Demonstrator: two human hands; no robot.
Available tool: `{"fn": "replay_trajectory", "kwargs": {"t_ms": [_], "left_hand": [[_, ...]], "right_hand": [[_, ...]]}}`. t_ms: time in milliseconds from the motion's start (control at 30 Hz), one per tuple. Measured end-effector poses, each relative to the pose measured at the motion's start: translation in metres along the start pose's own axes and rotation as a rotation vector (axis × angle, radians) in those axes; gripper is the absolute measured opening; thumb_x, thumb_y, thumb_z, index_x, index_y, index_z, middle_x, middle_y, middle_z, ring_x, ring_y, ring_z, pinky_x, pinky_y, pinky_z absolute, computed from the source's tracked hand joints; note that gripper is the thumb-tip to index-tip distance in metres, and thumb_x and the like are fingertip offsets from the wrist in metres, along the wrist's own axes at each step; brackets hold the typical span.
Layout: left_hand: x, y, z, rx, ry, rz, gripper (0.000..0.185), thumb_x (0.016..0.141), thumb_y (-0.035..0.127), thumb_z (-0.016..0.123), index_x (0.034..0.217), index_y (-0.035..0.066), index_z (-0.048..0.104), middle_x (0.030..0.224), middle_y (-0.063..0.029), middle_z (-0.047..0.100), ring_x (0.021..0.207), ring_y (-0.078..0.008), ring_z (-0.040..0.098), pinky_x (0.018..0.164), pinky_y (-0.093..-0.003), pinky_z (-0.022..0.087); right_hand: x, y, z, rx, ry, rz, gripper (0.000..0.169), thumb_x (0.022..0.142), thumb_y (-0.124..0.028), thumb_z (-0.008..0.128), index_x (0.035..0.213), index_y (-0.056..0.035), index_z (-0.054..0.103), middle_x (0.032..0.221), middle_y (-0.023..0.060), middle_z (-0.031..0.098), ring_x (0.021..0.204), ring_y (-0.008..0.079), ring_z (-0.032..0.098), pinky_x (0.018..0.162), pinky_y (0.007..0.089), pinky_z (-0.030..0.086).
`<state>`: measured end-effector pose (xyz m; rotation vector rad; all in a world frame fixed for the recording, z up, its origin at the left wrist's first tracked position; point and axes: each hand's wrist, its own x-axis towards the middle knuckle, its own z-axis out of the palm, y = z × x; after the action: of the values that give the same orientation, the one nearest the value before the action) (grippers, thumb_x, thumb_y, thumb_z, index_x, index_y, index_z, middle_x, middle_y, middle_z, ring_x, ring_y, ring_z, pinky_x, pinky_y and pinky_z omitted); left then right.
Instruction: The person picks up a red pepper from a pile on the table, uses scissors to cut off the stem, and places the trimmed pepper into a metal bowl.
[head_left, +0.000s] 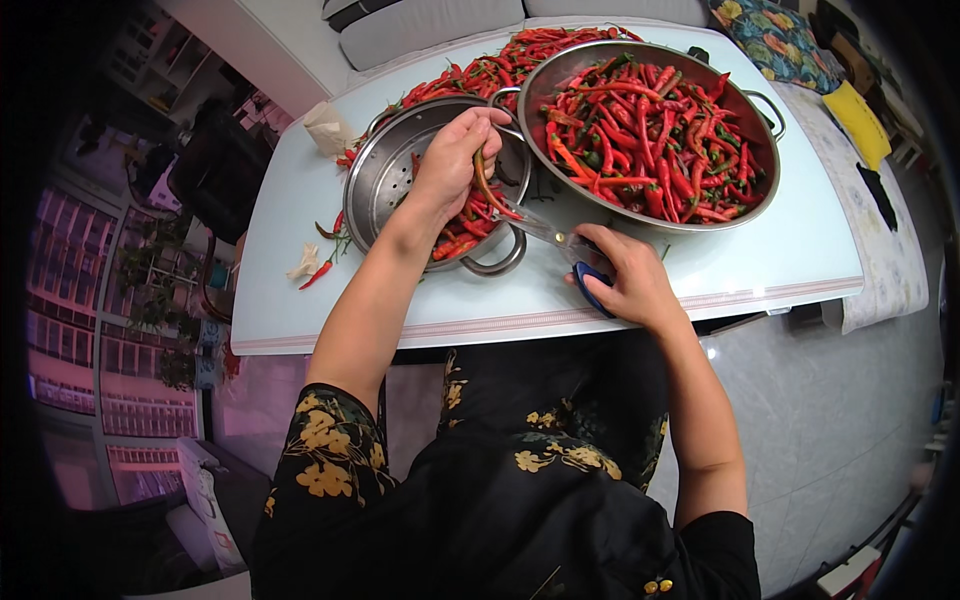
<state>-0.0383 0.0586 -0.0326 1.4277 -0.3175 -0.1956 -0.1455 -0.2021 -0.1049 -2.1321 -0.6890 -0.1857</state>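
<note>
My left hand (461, 154) holds a long red and brownish-green chili pepper (482, 182) by its upper end, over a steel steamer pot (379, 176) with holes in its base. Cut red chilies (472, 225) lie in that pot, partly hidden by my forearm. My right hand (626, 274) grips scissors (559, 238) with a blue handle; their blades point at the lower part of the held pepper. Right of the pot stands a wide steel basin (766, 176) full of red chilies (645, 142), a few of them greenish.
Behind both vessels a heap of red chilies (517, 60) covers the far part of the glass-topped table (289, 210). A crumpled tissue (305, 261) and a loose chili (316, 276) lie at the left, near a beige paper roll (328, 129). A grey sofa (420, 26) stands behind.
</note>
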Motion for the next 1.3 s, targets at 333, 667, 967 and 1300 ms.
{"fn": "replay_trajectory", "kwargs": {"t_ms": [333, 667, 967, 1300], "left_hand": [[-0.0014, 0.0025, 0.0006, 0.050, -0.012, 0.007, 0.024, 0.110, 0.019, 0.041, 0.120, 0.002, 0.054, 0.073, 0.0020, 0.043, 0.060, -0.0074, 0.037, 0.055, -0.0226, 0.035], [0.0014, 0.0015, 0.0059, 0.037, -0.057, 0.006, 0.025, 0.110, 0.020, 0.041, 0.121, 0.002, 0.054, 0.074, 0.0023, 0.043, 0.060, -0.0069, 0.037, 0.055, -0.0220, 0.034], [0.0015, -0.0009, 0.0009, 0.076, -0.051, 0.022, 0.025, 0.110, 0.020, 0.041, 0.121, 0.002, 0.055, 0.073, 0.0028, 0.044, 0.059, -0.0065, 0.037, 0.055, -0.0217, 0.035], [-0.0001, -0.0044, 0.0043, 0.049, -0.032, 0.030, 0.025, 0.110, 0.020, 0.041, 0.120, 0.002, 0.055, 0.073, 0.0032, 0.043, 0.059, -0.0061, 0.036, 0.054, -0.0220, 0.034]], "right_hand": [[0.0004, 0.0042, 0.0033, 0.018, 0.038, -0.038, 0.051, 0.080, -0.026, 0.076, 0.123, -0.0049, 0.059, 0.091, 0.0153, 0.068, 0.078, 0.0329, 0.066, 0.071, 0.0438, 0.052], [-0.0007, 0.0069, 0.0038, 0.002, 0.054, -0.049, 0.051, 0.079, -0.028, 0.077, 0.122, -0.0048, 0.060, 0.088, 0.0148, 0.067, 0.078, 0.0333, 0.066, 0.070, 0.0441, 0.051], [-0.0001, 0.0044, 0.0033, -0.007, 0.031, -0.031, 0.051, 0.080, -0.028, 0.077, 0.123, -0.0058, 0.059, 0.089, 0.0146, 0.067, 0.078, 0.0328, 0.066, 0.070, 0.0445, 0.051], [0.0001, 0.0044, 0.0035, -0.009, 0.031, -0.040, 0.051, 0.080, -0.028, 0.077, 0.122, -0.0062, 0.059, 0.090, 0.0141, 0.067, 0.078, 0.0315, 0.067, 0.070, 0.0439, 0.052]]}}
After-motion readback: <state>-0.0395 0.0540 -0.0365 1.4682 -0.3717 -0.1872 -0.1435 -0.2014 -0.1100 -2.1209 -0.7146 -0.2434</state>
